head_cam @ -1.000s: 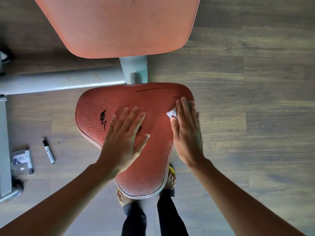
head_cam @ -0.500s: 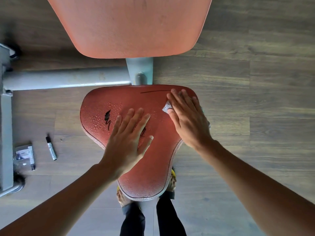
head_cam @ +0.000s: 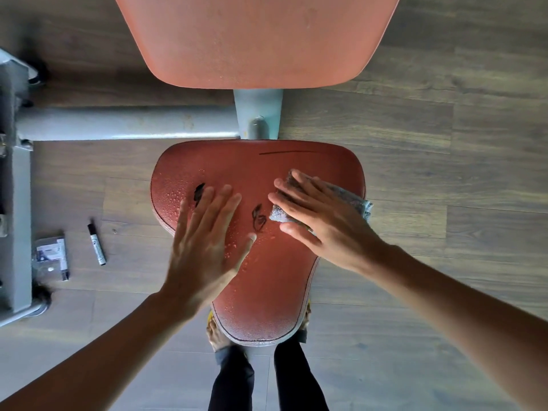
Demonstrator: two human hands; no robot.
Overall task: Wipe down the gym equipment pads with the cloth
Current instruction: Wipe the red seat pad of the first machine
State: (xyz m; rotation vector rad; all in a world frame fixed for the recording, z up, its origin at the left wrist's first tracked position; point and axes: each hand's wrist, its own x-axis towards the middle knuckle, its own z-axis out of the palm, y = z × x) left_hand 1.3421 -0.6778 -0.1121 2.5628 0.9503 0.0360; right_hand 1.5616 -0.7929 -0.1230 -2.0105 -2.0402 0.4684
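Where the grey frame (head_cam: 17, 203) runs down the left edge, a small packet (head_cam: 52, 258) and a marker (head_cam: 96, 244) lie on the wood floor (head_cam: 444, 173) just beside it, the two slightly apart. Right of them the red seat pad (head_cam: 258, 277) carries water drops and three black marks: a smear near its left side, a scribble near the middle, a thin line near the far edge. On the pad's left half the left hand (head_cam: 204, 241) lies flat, fingers spread, its grip fully open and holding nothing. On the right half the right hand (head_cam: 320, 221) presses palm-down on the cloth (head_cam: 353, 200), fingers extended over it rather than curled; the cloth shows past the fingertips and overhangs the pad's right edge. Beyond the seat, a larger orange pad (head_cam: 255, 40) fills the top.
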